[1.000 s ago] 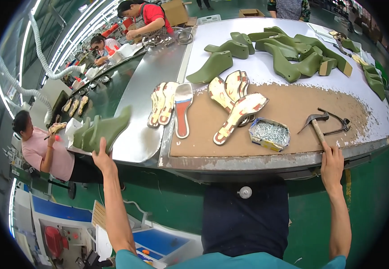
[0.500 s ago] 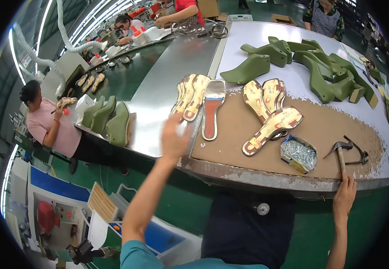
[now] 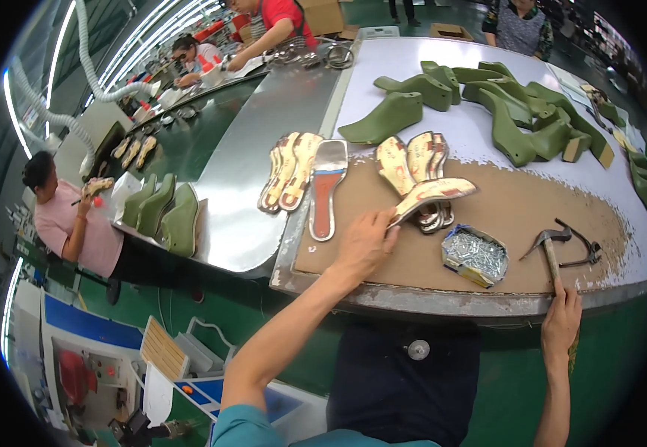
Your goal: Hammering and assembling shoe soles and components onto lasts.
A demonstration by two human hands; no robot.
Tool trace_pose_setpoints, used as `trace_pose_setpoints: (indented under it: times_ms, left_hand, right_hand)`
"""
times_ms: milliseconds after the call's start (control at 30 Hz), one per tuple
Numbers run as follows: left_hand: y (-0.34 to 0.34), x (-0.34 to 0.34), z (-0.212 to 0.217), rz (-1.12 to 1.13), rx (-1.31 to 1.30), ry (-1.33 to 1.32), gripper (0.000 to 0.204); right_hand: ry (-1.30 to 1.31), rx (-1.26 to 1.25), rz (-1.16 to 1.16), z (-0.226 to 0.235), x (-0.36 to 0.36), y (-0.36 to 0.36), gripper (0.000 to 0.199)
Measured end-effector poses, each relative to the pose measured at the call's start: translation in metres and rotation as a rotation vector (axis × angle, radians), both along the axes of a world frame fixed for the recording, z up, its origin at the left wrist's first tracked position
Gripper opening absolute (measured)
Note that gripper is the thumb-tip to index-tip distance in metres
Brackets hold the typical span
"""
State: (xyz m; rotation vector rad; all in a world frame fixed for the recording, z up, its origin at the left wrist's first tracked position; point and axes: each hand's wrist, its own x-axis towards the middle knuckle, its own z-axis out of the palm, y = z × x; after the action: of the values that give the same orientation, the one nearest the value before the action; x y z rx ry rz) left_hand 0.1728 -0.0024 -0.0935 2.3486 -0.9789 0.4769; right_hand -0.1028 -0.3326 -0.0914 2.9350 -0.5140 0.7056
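- Hands first: the right hand [image 3: 560,324] sits at the near edge of the worktop [image 3: 413,298], toward its right corner, fingers wrapped round the lower end of a hammer [image 3: 548,248] handle; the hammer's head lies on the brown board further in.
- Left hand [image 3: 364,242] reaches over the near edge onto the brown board, thumb and fingers pinching the heel end of a tan insole [image 3: 434,195], which is tipped up off the surface and points away to the right.
- Tray of small nails [image 3: 475,255] rests on the board between the two hands, just right of the held insole.
- Dark pincers [image 3: 581,246] lie beside the hammer head, near the right edge.
- Under and behind the held insole, a stack of insoles [image 3: 413,160] fans out at the middle of the board.
- Left of that, a single insole with a red strip [image 3: 326,186] lies along the board's left edge; a pair of tan insoles [image 3: 288,170] rests on the metal surface next to it.
- Green shoe lasts [image 3: 162,212] stand at the left edge of the metal surface.
- Further back, more green lasts [image 3: 487,104] are scattered over the white far part of the worktop.
- Nearby, a person in a pink top [image 3: 66,223] sits at the left side; other people work at the far end.
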Motion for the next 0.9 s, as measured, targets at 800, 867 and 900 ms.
trace_pose_setpoints:
  times_ms: [800, 867, 900]
  left_hand:
    - [-0.069, -0.011, 0.085, -0.088, -0.545, 0.255, 0.036]
    - [-0.072, 0.078, 0.068, 0.054, -0.325, 0.033, 0.051]
    - [-0.067, 0.122, 0.049, 0.134, -0.169, -0.134, 0.060]
  right_hand:
    - [-0.378, 2.150, 0.682, 0.057, 0.066, 0.113, 0.051]
    - [-0.317, 2.183, 0.649, 0.049, 0.041, 0.087, 0.048]
    - [-0.360, 2.247, 0.569, 0.046, 0.026, 0.086, 0.051]
